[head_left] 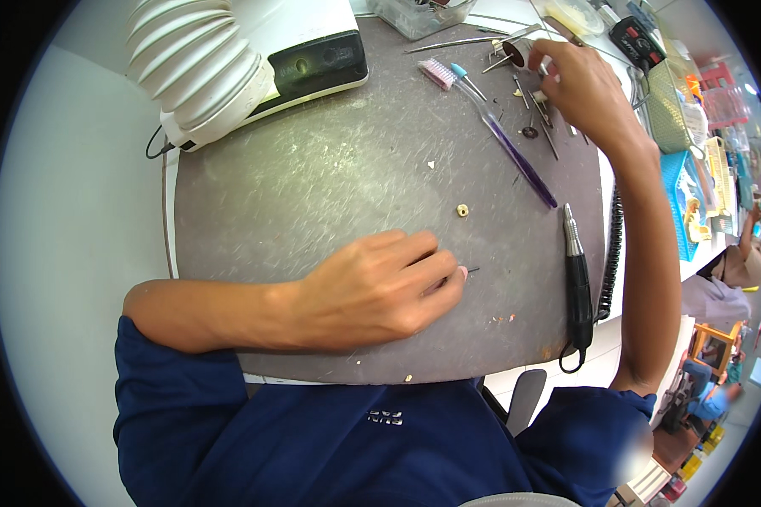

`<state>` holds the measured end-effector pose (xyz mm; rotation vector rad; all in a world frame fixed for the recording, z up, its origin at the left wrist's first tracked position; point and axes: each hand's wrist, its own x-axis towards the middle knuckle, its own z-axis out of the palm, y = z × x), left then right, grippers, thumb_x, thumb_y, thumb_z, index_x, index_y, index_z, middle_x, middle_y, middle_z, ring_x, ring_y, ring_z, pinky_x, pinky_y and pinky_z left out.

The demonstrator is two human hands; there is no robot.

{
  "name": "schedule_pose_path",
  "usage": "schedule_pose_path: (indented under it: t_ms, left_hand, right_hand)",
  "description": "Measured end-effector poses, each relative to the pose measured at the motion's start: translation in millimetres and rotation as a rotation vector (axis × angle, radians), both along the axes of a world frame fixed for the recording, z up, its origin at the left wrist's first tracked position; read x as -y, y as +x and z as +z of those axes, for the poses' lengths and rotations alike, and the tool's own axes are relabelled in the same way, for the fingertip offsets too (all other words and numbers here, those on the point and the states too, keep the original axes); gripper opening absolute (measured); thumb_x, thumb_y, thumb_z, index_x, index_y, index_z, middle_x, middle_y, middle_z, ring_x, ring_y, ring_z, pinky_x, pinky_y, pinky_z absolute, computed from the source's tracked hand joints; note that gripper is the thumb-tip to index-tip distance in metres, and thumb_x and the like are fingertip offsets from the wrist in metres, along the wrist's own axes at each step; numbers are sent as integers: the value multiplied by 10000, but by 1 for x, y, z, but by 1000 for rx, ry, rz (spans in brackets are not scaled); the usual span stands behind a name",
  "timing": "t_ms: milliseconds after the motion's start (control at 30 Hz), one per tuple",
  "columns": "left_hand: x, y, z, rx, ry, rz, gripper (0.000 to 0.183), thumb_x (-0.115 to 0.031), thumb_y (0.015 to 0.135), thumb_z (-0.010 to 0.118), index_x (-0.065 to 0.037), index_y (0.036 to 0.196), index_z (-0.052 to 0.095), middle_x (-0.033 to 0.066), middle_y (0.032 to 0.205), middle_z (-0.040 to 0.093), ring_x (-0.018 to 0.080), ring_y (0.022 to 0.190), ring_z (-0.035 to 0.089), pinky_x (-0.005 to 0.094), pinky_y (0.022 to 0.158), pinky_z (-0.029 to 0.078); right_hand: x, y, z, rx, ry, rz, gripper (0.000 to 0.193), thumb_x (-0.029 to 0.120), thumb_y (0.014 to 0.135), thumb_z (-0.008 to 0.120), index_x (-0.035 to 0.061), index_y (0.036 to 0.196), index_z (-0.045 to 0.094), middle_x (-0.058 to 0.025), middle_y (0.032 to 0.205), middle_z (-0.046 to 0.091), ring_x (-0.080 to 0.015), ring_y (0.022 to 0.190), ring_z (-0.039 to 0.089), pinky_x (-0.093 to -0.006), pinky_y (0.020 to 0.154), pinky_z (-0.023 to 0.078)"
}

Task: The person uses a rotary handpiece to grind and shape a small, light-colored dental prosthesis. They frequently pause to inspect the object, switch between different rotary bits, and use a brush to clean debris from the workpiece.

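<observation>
My left hand [389, 287] rests on the grey work mat [313, 186], its fingers curled closed. A thin dark pin [473, 269] sticks out from its fingertips. Just beyond lies a small cream-coloured piece with a dark hole [462, 210]. At the far right my right hand [579, 89] reaches over a cluster of small rotary bits, its fingers bent together; what they hold, if anything, is hidden. A dark disc bit [528, 133] lies just below that hand. A toothbrush with a purple handle [516, 155] lies to its left.
A black handpiece [577, 279] with a coiled cord [615, 245] lies at the right edge. White ribbed hose [199, 68] and a white machine [313, 63] stand far left. Clear container [423, 17] at the back, blue basket [681, 198] at right. People sit further off.
</observation>
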<state>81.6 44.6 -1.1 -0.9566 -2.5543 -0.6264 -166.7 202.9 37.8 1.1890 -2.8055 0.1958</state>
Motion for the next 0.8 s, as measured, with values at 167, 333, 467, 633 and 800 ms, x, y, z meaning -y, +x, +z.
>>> schedule_pose_path:
  t_ms: [167, 333, 467, 633, 800]
  left_hand:
    - [0, 1, 4, -43, -63, -7, 286, -84, 696, 639, 10, 964, 669, 34, 773, 542, 155, 704, 533, 258, 540, 430]
    - [1, 2, 0, -44, -89, -12, 275, -82, 699, 630, 22, 952, 658, 35, 750, 518, 154, 693, 521, 264, 536, 416]
    - [-1, 2, 3, -27, -107, -32, 280, -82, 698, 617, 31, 952, 653, 40, 740, 501, 160, 684, 510, 269, 538, 411]
    - [-4, 7, 1, -45, -110, -10, 294, -88, 687, 616, 30, 953, 657, 41, 740, 494, 162, 680, 501, 268, 538, 409]
    - [-5, 3, -1, -55, -131, -26, 297, -91, 667, 627, 24, 938, 662, 27, 720, 481, 158, 669, 492, 266, 534, 406]
  right_hand:
    - [-45, 16, 28, 459, -165, -87, 266, 88, 853, 489, -3, 1034, 662, -103, 818, 656, -156, 740, 614, -289, 652, 472]
    - [-84, 112, 35, 856, -862, -31, 347, 128, 839, 641, -49, 1134, 591, -120, 1027, 610, -124, 747, 577, -249, 652, 460]
    - [-104, 199, 14, 906, -1224, 66, 541, 261, 732, 828, -44, 1106, 585, -176, 978, 604, -162, 732, 591, -255, 615, 457]
    - [-84, 246, -28, 342, -975, 37, 551, 498, 823, 682, -12, 1015, 607, -148, 791, 597, -198, 710, 549, -298, 590, 419]
    - [-66, 248, -47, 144, -808, -54, 244, 1, 703, 695, 45, 943, 682, -100, 774, 651, -237, 675, 632, -315, 591, 520]
